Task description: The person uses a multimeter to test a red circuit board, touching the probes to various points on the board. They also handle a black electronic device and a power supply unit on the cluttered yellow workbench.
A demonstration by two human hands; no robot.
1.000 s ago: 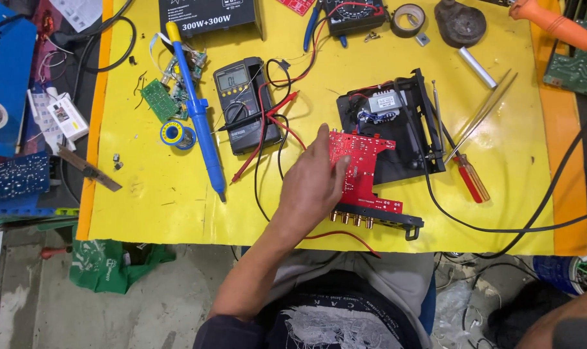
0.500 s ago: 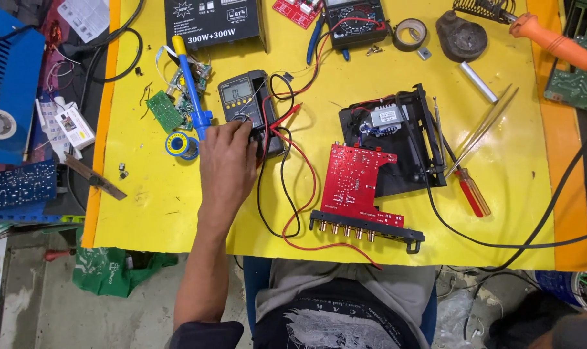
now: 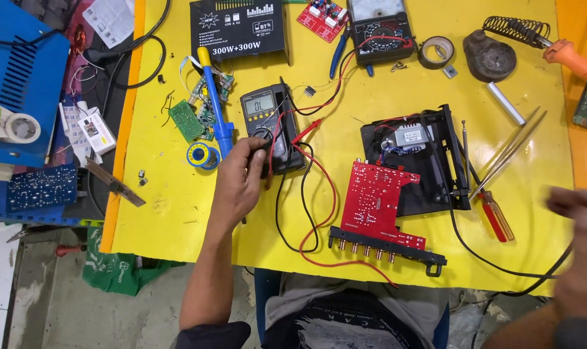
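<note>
Yellow table (image 3: 177,213): left hand (image 3: 238,181) fingers pinch multimeter (image 3: 271,126) dial; right hand (image 3: 581,252) blurred.

bright, even light, soft shadows; right hand (image 3: 581,252) motion-blurred.

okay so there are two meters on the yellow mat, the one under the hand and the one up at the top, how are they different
The digital multimeter shows a number display; the analog meter has a pale needle scale.
The left hand has its fingers on the digital multimeter's dial; no hand touches the analog meter.
The digital multimeter lies mid-mat beside the blue desoldering pump; the analog meter sits at the far edge, partly cut off.
Both are dark-cased with red and black leads attached.
</note>
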